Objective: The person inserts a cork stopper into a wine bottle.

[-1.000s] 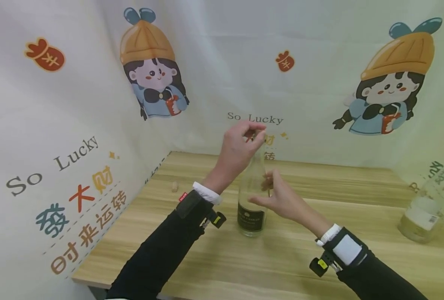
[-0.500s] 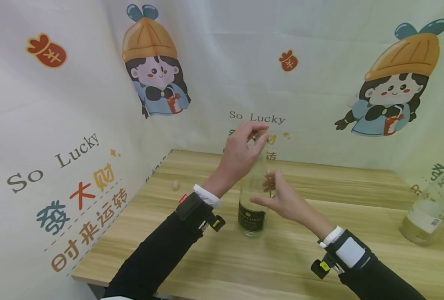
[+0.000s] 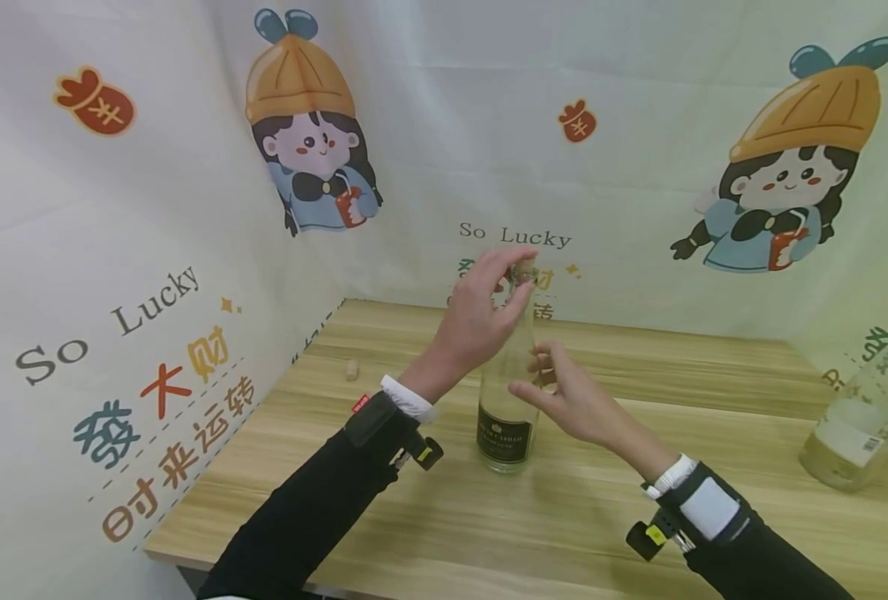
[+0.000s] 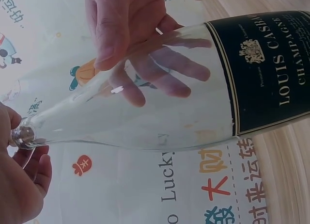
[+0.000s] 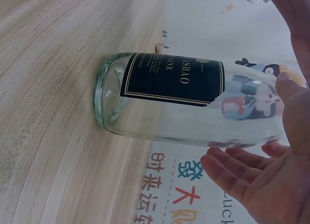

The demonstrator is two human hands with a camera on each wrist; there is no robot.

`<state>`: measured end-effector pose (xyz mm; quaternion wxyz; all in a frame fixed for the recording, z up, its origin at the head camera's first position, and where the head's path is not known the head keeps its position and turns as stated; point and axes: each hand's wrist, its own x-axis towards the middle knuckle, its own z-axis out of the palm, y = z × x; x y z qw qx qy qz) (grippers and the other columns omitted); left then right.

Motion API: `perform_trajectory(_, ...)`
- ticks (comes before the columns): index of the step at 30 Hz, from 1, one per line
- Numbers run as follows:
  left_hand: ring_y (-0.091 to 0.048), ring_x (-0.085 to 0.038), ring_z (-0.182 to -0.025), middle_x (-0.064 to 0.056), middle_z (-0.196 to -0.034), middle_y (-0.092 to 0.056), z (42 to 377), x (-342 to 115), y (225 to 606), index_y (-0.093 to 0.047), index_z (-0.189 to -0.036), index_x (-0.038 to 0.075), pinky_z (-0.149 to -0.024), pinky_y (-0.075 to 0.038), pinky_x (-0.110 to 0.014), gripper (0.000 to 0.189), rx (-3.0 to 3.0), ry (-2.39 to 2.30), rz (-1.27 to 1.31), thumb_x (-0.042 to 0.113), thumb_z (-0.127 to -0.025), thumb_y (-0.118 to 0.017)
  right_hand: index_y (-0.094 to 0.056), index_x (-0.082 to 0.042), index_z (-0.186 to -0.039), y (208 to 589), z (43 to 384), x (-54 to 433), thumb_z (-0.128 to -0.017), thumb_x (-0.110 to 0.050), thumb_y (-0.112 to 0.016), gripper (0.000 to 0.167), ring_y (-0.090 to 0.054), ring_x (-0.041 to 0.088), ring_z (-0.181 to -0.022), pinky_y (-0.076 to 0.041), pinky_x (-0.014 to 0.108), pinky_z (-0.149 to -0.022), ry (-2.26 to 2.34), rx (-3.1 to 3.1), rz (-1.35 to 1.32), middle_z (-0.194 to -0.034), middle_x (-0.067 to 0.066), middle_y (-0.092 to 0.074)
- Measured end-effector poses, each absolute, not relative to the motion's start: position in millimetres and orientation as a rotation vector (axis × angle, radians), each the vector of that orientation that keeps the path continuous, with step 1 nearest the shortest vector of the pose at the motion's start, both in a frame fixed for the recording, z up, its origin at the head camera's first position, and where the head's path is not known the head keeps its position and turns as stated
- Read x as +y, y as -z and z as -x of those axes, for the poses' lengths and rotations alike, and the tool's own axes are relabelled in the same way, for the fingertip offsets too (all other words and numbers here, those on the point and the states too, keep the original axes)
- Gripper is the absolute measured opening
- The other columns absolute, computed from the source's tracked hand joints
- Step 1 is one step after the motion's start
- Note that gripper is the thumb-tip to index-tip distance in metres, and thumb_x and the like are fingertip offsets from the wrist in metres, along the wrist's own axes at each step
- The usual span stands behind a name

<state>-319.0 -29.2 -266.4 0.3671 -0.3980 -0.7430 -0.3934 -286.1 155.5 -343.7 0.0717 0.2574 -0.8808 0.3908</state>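
Clear-glass bottle (image 3: 505,429) stood upright behind the bench's front edge (image 3: 181,557); my left hand (image 3: 481,312) gripped its mouth (image 4: 25,135), right hand (image 3: 574,402) loose alongside.

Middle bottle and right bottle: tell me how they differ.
The middle bottle has a black label; the right bottle shows a whitish label. The left hand is at the middle bottle's mouth; the right bottle stands untouched. Both are clear glass and stand on the table.
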Motion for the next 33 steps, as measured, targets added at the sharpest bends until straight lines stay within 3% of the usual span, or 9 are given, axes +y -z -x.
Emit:
perform_trajectory(7,-0.062,-0.019,-0.102,-0.012,-0.128,-0.064,319,-36,271,-0.052,-0.149,0.004,-0.08,-0.055,-0.031,0.049,-1.931,1.003,1.04,0.006,-0.101,-0.064,-0.037,0.002,-0.149,344,285,156,-0.104,-0.041,-0.062,0.067,-0.062,0.039,-0.118,-0.053,0.055,-0.097,-1.17,-2.651,-0.767,-0.136,0.026,-0.058)
perform_trajectory(15,-0.064,-0.018,-0.099,-0.012,-0.121,-0.065,319,-42,275,-0.046,-0.154,0.005,-0.078,-0.054,-0.024,0.056,-1.982,1.026,1.025,0.006,-0.101,-0.065,-0.038,0.001,-0.149,346,284,157,-0.104,-0.042,-0.062,0.067,-0.062,0.038,-0.118,-0.053,0.054,-0.097,-1.164,-2.661,-0.746,-0.136,0.025,-0.058)
perform_trajectory(19,-0.066,-0.018,-0.099,-0.013,-0.122,-0.065,319,-45,279,-0.043,-0.155,0.006,-0.082,-0.057,-0.028,0.058,-2.012,1.064,1.013,0.005,-0.101,-0.064,-0.038,0.0,-0.15,348,284,160,-0.105,-0.043,-0.06,0.067,-0.062,0.039,-0.119,-0.053,0.056,-0.098,-1.165,-2.667,-0.723,-0.138,0.027,-0.057)
perform_trajectory(33,-0.068,-0.021,-0.1,-0.014,-0.12,-0.068,320,-60,293,-0.056,-0.14,-0.001,-0.083,-0.056,-0.03,0.04,-2.077,1.145,0.95,0.004,-0.101,-0.064,-0.038,0.003,-0.151,349,283,169,-0.111,-0.04,-0.048,0.06,-0.061,0.042,-0.12,-0.05,0.062,-0.098,-1.134,-2.649,-0.703,-0.137,0.027,-0.059)
